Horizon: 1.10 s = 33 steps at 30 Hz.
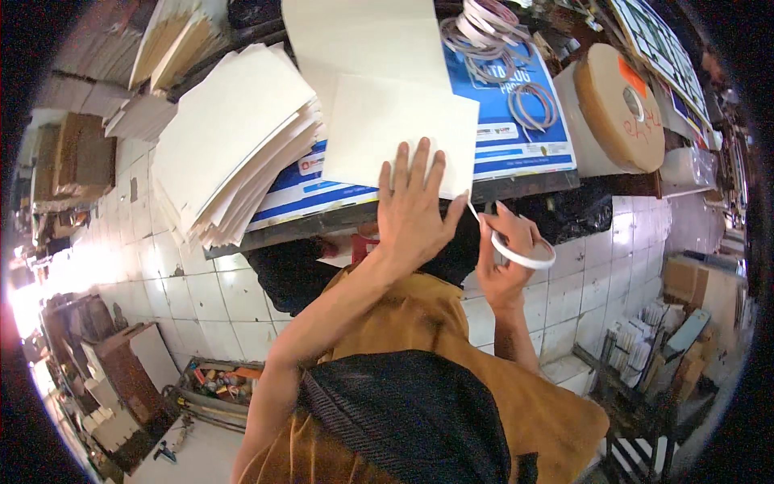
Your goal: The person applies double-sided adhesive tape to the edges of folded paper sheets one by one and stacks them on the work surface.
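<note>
My left hand (414,206) lies flat on a cream-white sheet (367,133), fingers spread, near its front right part. A narrow roll of white tape (534,263) hangs in my right hand (506,262), whose fingers are closed on it just off the table's front edge. From the roll a thin white strip (474,210) runs up to the sheet's front right corner, close to my left thumb. The sheet rests partly on a larger pale sheet (363,36), over a blue and white printed poster (524,149). A fanned stack of white sheets (234,137) stands to the left.
Several loose coils of narrow tape (488,32) lie at the back right, with a smaller coil (532,109) nearer. A large cardboard-sided reel (617,109) stands at the right end of the table. Below, white floor tiles (234,302) and a box of small items (222,383) show.
</note>
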Available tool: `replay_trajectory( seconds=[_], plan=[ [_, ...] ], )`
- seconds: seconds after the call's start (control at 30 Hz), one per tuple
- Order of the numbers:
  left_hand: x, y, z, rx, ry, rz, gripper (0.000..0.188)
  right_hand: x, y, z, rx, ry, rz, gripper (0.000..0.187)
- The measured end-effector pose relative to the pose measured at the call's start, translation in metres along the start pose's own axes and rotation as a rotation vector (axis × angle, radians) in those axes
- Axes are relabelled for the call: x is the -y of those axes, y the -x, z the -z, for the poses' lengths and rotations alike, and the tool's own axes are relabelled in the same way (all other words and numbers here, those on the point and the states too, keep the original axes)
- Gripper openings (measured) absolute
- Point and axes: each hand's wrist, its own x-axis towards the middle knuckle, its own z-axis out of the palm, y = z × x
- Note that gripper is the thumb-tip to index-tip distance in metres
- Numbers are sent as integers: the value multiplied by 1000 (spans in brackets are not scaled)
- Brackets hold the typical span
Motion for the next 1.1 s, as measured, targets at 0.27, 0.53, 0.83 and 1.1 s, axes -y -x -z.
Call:
replay_trajectory(
  seconds=[0.27,0.53,0.83,1.1],
  plan=[
    [-1,4,-2,31,-26,7,68,12,17,11,-14,-59,-20,33],
    [2,3,-1,40,-66,-35,72,23,9,35,-566,-444,-219,46],
    [21,-27,111,-370,589,-131,35,-3,-1,45,-584,-903,-708,63],
    [62,-39,185,-679,-6,-131,43,-13,6,32,-441,-976,-756,76]
  ],
)
